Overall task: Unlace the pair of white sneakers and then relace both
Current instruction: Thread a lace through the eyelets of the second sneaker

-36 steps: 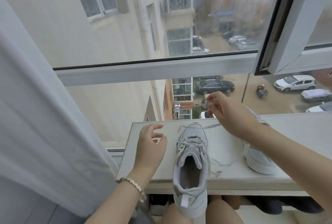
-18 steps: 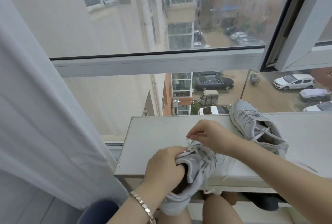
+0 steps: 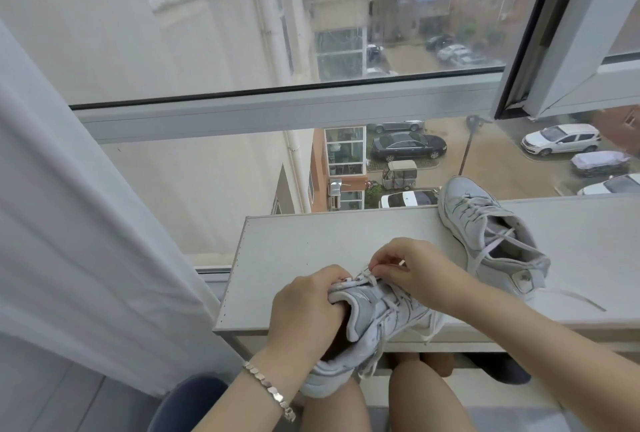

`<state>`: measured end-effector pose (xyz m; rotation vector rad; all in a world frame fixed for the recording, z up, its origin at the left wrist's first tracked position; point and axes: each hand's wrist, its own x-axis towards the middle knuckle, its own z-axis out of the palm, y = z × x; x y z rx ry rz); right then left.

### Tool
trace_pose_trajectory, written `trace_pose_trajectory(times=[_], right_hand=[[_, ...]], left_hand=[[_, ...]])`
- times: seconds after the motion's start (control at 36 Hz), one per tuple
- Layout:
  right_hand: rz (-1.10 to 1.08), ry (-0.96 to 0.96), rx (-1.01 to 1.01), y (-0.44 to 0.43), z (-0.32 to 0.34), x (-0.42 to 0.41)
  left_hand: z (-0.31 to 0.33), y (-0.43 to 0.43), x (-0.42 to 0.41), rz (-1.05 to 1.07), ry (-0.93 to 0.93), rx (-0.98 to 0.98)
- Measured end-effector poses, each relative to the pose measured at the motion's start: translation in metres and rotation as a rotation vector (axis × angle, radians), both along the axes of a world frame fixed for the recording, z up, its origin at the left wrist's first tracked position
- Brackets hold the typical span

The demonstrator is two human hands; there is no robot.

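A moment ago the left hand [image 3: 308, 314] was open beside the sneaker [image 3: 377, 314]. Now it grips the sneaker's top, tipped over the counter [image 3: 294, 241] edge. The right hand [image 3: 415, 269] pinches the lace [image 3: 367, 274] just beside it. The other sneaker [image 3: 485, 237] lies beyond the right hand. This shoe's lacing looks unfinished.

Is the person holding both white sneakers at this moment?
No, the left hand grips the near sneaker and the right hand pinches its lace, while the other sneaker lies untouched on the white ledge.
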<state>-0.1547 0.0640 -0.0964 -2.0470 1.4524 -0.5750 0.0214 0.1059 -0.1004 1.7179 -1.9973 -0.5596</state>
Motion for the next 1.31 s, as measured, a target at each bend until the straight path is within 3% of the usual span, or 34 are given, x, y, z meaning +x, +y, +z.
trace_pose_trajectory(times=[0.56,0.81,1.06,1.31], right_hand=[[0.036,0.059,-0.031,-0.001,-0.008,0.004],[0.020,0.108,0.044,0.000,-0.003,0.012],[-0.067,-0.083,0.093,-0.001,-0.001,0.012],[0.030,0.265,-0.159,0.003,0.004,0.022]], left_hand=[[0.002,0.000,-0.001,0.036,0.073,0.044],[0.003,0.001,-0.001,0.027,0.059,0.032],[0.002,0.000,-0.003,0.022,0.058,0.007],[0.004,-0.006,-0.005,0.031,0.039,0.025]])
